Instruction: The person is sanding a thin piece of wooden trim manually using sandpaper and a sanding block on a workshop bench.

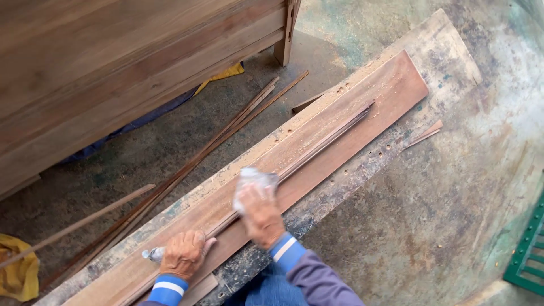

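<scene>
My right hand (pixel 262 215) presses a crumpled pale cloth pad (pixel 253 180) down on a thin strip of reddish wood (pixel 317 148), fingers (pixel 249 199) spread flat over the pad and bearing on it rather than closed around it. My left hand (pixel 182 254) sits nearer my body on the same strip, fingers curled down, pinning the wood in place; a small greyish object (pixel 153 254) pokes out from under that hand toward the left, and I cannot tell what it is or whether the fingers grip it. Both wrists show blue cuffs with a white band (pixel 285 250).

The strip lies lengthwise along a long flat reddish-brown plank (pixel 391 96), which runs diagonally from lower left to upper right. The plank rests on a rough, dust-covered wooden work surface (pixel 442 51), pale, scarred and dotted with small drilled holes.

To the left of the surface, a bundle of slender dark wooden slats (pixel 226 133) lies on the grey concrete floor (pixel 430 226), with one lighter thin stick (pixel 85 221) angled across them. A short sliver of wood (pixel 422 136) rests on the surface beside the plank's far end. A large panel of brown boards (pixel 113 68) stands at the upper left. A yellow cloth (pixel 20 275) lies at the lower left edge, and a green metal grate (pixel 527 249) shows at the right edge.
</scene>
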